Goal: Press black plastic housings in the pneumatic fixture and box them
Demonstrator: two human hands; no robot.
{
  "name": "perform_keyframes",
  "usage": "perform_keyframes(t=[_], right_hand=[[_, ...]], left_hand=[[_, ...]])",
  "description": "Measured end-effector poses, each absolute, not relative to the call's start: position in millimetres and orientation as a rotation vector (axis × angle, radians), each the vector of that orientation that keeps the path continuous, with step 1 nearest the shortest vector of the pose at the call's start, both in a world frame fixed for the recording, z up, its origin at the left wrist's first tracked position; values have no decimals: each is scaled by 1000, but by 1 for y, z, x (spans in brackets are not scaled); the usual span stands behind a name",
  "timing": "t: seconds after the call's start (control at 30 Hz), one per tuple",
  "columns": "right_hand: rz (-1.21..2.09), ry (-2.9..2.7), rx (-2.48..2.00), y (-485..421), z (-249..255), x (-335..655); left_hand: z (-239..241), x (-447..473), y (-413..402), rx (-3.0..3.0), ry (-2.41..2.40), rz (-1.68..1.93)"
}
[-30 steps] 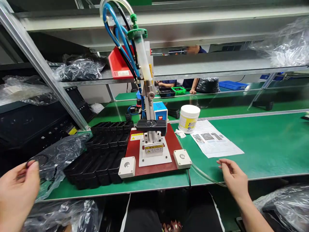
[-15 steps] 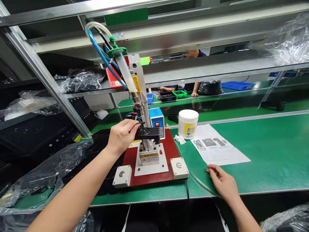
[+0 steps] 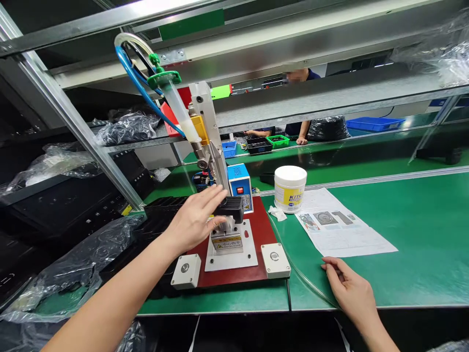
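Note:
My left hand (image 3: 198,217) reaches over a ribbed black part (image 3: 234,208) held up on the fixture of a dispensing machine (image 3: 207,117). Its fingers are stretched out over the part's left side, with the thumb lower down in front. The hand hides that end and most of the round piece set in the top. My right hand (image 3: 350,288) rests near the table's front edge, fingers loosely bent and nothing visible in them. Close beyond its fingertips lies a printed sheet (image 3: 340,234). A clear hose (image 3: 311,283) passes beside this hand.
Two white button boxes (image 3: 275,260) stand on the red base plate (image 3: 234,277). Behind it are a blue control box (image 3: 240,183) and a white tub (image 3: 290,188). Black parts (image 3: 157,220) are piled at the left. A co-worker's arm (image 3: 303,132) shows beyond the shelf.
My left hand has gone from pinching at the round piece to lying over the part with straight fingers. My right hand stays at the table's edge. The view has shifted slightly.

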State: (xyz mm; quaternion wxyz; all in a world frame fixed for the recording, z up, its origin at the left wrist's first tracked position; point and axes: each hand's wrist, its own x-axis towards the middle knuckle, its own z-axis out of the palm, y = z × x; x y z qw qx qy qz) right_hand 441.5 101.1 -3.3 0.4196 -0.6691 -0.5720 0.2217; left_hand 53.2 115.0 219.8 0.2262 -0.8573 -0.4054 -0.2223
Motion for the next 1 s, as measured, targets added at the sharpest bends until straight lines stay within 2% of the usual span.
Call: perform_keyframes(t=[0.13,0.5,0.63,0.77,0.87,1.0], right_hand=[[563,-1437,-1712,102,-7,446],[563,-1472,-1752,111,-10,451],[593,-1467,-1737,114,-13,460],[657,-1375,-1701,107,-3,452],[454,-1341,-1622,89,21,416],[124,-1768,-1288,70,53,353]], left_hand=[[207,63,115,-2330,-1112,-530],[187,70,99,-2226,-1221,-806],[147,55,48,-2133,-1274,-1078],[94,29,-6,-2031,-1527,-1021],[72,18,-24,-2022,-1656,-901],[73,20,-21,-2052,-1659,-838]])
